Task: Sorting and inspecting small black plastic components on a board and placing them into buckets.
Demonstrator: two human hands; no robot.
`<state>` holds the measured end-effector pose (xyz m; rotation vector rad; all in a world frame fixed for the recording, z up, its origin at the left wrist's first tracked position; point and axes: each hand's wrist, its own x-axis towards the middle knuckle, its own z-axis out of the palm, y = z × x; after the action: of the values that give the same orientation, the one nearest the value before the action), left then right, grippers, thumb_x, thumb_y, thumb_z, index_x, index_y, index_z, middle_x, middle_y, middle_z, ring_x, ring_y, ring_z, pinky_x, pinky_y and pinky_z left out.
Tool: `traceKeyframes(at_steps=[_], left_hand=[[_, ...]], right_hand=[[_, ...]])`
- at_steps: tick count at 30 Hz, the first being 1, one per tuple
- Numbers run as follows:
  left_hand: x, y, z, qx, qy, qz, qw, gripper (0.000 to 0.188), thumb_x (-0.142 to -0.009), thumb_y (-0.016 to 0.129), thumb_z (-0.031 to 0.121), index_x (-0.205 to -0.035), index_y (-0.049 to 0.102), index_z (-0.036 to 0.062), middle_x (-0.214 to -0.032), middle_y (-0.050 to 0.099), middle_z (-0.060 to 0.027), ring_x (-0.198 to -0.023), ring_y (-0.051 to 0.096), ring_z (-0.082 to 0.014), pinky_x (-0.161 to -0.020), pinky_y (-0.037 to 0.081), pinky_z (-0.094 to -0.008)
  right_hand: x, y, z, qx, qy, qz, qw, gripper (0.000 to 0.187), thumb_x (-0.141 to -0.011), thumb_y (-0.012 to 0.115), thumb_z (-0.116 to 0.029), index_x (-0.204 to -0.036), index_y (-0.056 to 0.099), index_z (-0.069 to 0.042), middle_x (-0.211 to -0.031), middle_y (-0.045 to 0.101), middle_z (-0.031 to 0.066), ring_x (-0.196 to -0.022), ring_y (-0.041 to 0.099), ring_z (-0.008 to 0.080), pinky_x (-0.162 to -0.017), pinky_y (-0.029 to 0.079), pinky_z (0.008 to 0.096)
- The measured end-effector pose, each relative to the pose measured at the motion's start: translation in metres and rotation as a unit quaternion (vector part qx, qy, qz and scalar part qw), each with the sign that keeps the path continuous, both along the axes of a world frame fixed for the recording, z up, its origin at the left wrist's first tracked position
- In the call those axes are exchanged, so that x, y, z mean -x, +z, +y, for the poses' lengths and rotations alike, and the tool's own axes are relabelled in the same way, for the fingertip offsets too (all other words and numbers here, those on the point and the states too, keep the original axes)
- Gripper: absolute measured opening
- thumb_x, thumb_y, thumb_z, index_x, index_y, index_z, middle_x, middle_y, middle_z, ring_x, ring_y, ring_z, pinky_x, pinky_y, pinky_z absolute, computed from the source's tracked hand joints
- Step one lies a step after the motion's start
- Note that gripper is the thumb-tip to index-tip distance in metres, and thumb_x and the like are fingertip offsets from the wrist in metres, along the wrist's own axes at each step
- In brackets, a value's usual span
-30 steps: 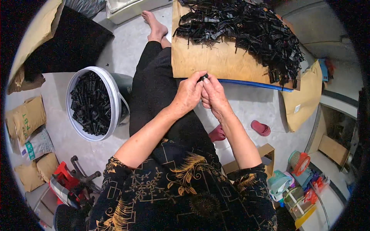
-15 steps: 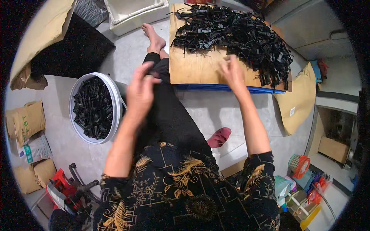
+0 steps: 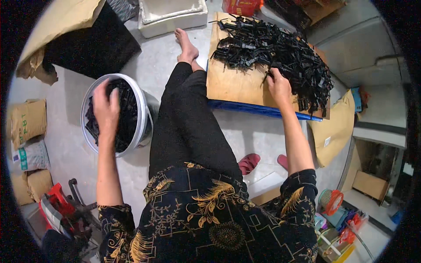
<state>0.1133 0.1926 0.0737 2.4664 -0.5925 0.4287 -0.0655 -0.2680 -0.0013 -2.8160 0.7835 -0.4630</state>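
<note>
My left hand (image 3: 106, 111) is over the white bucket (image 3: 142, 111), its fingers smeared by motion but apart from the thumb, with nothing visible between them. Below it, a heap of small black plastic parts (image 3: 126, 103) fills the bucket. On the wooden board (image 3: 234, 85), my right hand (image 3: 280, 90) is at the near edge of a large pile of thin-legged black plastic parts (image 3: 280, 48). Its thumb and fingers pinch a black plastic part (image 3: 266, 77); the fingers hide the rest of that part.
A blue edge (image 3: 258, 110) runs under the board. A white foam box (image 3: 173, 19) stands beyond my bare foot. Right of the board leans a tan sack (image 3: 332, 131). Paper sacks (image 3: 28, 122) and a red machine (image 3: 57, 206) stand at the left. Pink slippers (image 3: 250, 163) lie on the floor.
My left hand has moved left from above my lap to over the bucket. My right hand has reached the pile's edge and closed on a black plastic part. The view has shifted slightly.
</note>
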Motion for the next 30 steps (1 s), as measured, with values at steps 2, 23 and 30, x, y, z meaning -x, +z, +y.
traceKeyframes(at_steps=[2,23,30], left_hand=[[0.015,-0.002,-0.044,0.123,-0.078,0.129,0.981,0.037,-0.084,0.054,0.013,-0.118,0.048,0.0013,-0.103,0.056,-0.0130,-0.090,0.057,-0.0222,-0.079,0.046,-0.0329],[0.108,-0.065,-0.195,0.362,-0.313,0.796,0.371,0.033,-0.087,0.058,0.031,-0.104,0.054,0.0035,-0.087,0.060,-0.0040,-0.066,0.060,-0.0109,-0.058,0.051,-0.0198],[0.117,-0.058,-0.204,0.394,-0.202,0.752,0.488,0.031,-0.084,0.063,0.016,-0.105,0.048,0.0018,-0.080,0.060,-0.0063,-0.059,0.061,-0.0119,-0.050,0.050,-0.0186]], right_hand=[[0.002,0.002,0.008,-0.058,0.021,-0.044,0.997,0.028,-0.080,0.059,-0.021,-0.105,0.055,-0.009,-0.064,0.056,0.0157,-0.058,0.056,0.0284,-0.055,0.045,0.0382],[0.049,0.046,0.122,-0.284,0.298,-0.083,0.908,0.035,-0.076,0.060,0.005,-0.109,0.057,-0.004,-0.077,0.058,0.0118,-0.063,0.056,0.0175,-0.058,0.045,0.0268],[0.057,0.035,0.134,-0.340,0.179,-0.090,0.919,0.033,-0.083,0.055,-0.001,-0.115,0.048,-0.003,-0.067,0.049,0.0075,-0.057,0.046,0.0132,-0.053,0.041,0.0260]])
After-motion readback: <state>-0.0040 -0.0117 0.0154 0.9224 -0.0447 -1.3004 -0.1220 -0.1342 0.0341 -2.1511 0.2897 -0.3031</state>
